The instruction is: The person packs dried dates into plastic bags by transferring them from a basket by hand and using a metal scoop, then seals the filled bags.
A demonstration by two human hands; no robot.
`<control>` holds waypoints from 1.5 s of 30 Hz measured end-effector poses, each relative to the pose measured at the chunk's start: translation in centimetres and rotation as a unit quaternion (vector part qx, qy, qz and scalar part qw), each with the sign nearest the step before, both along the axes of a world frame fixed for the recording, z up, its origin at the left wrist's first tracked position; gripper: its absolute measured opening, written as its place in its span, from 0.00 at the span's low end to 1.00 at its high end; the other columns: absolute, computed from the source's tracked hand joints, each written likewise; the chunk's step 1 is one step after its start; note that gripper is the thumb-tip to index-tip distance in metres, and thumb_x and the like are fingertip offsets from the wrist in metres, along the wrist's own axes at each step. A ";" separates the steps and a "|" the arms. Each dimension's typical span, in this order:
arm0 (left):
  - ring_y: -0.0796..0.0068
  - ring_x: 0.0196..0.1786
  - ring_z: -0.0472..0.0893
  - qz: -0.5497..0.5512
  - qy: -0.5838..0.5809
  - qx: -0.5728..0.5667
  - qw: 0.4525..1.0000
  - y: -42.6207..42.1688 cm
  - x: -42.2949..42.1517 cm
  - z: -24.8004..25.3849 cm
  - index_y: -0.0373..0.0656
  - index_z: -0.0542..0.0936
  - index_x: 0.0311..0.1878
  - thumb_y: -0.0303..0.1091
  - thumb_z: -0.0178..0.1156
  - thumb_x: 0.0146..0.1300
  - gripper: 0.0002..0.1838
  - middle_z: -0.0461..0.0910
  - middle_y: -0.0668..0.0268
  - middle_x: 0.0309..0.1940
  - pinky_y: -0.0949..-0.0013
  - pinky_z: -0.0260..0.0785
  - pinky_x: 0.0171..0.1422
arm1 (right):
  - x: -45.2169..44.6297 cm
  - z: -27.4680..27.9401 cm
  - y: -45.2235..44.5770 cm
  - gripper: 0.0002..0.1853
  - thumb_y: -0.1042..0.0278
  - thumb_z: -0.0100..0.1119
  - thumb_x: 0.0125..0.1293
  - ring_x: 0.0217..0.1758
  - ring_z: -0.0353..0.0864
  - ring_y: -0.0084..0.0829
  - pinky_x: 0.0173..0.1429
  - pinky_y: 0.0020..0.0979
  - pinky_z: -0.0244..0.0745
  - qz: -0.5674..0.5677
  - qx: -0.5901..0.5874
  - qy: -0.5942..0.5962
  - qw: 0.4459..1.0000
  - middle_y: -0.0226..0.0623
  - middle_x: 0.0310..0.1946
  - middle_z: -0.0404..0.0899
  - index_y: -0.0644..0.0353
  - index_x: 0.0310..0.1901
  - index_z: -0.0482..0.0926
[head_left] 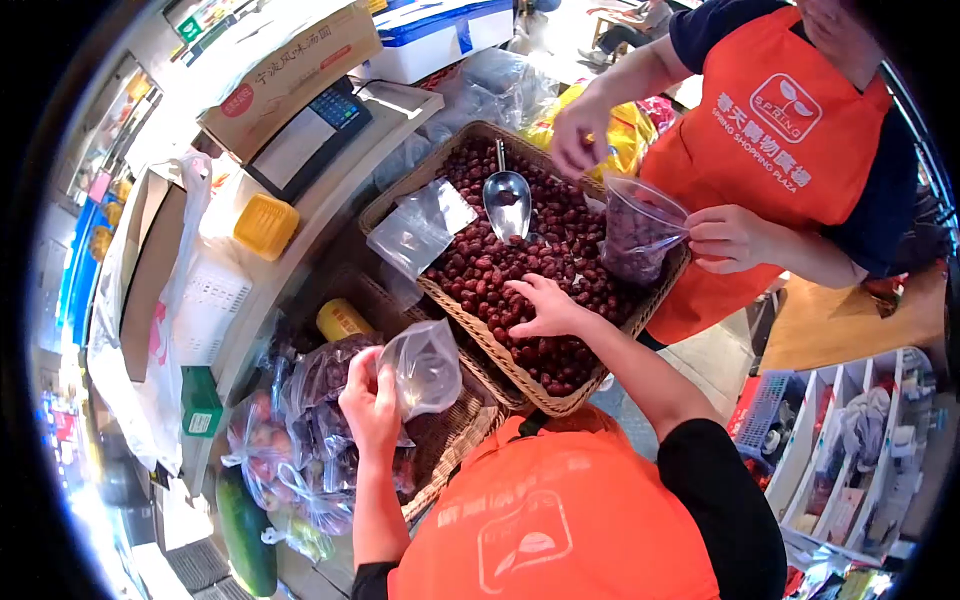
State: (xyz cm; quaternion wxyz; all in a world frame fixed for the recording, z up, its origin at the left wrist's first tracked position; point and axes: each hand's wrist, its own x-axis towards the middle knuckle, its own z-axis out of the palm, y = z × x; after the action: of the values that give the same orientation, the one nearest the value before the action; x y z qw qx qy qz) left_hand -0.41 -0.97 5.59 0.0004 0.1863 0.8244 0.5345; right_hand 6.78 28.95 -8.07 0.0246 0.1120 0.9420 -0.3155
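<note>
Head view: the person's left hand (368, 402) pinches a clear plastic bag (428, 368) between thumb and fingers, just outside the near-left edge of a woven tan wicker basket (490, 350). The bag is puffed out and looks empty. Beneath it, a lower brown wicker basket (455, 440) holds filled, dark-looking plastic packets (335, 375) and a yellow cylindrical item (342, 320) at its far end.

The right hand (545, 305) is spread wide, palm down, its fingertips among the glossy dark-red dried fruits (480, 280) that fill the upper basket; it lies near the middle, toward the near corner. A shiny metal scoop (508, 205) rests on the fruits by the far corner, and flat clear bags (415, 230) lie over the left edge.

At the right edge, a co-worker's hand (730, 238) grips a clear bag of dark fruits (632, 235); the co-worker's other hand (582, 130) hovers above the far-right edge.
</note>
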 end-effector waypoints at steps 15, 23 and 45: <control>0.86 0.21 0.66 -0.067 0.047 0.015 0.996 10.2 -2.0 4.0 0.39 0.78 0.44 0.22 0.58 0.60 0.09 0.68 0.73 0.17 0.77 0.60 0.27 | -0.2 2.9 -1.7 0.38 0.52 0.71 0.42 0.54 0.74 0.47 0.55 0.45 0.74 0.166 0.075 -0.199 0.963 0.41 0.58 0.63 0.37 0.60 0.70; 0.58 0.26 0.80 -0.136 0.103 -0.100 0.980 12.1 -3.5 0.1 0.41 0.79 0.42 0.26 0.57 0.58 0.09 0.78 0.54 0.23 0.64 0.70 0.32 | -0.1 1.1 -0.2 0.30 0.56 0.67 0.43 0.53 0.75 0.45 0.56 0.41 0.73 0.074 -0.010 -0.125 0.989 0.41 0.51 0.70 0.42 0.55 0.76; 0.62 0.24 0.80 -0.166 -0.014 -0.053 0.985 15.9 -3.8 0.5 0.40 0.79 0.43 0.31 0.57 0.54 0.13 0.79 0.55 0.21 0.63 0.71 0.34 | -1.5 14.3 -2.1 0.23 0.72 0.67 0.46 0.47 0.77 0.31 0.54 0.30 0.72 -0.066 -0.152 0.261 0.951 0.36 0.42 0.75 0.62 0.47 0.75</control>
State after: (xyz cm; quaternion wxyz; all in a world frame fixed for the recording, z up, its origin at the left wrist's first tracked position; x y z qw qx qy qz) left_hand -4.21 14.95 6.09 0.1105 0.3123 0.8090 0.4856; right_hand 5.32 26.88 6.26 -0.2260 0.0829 0.8469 -0.4741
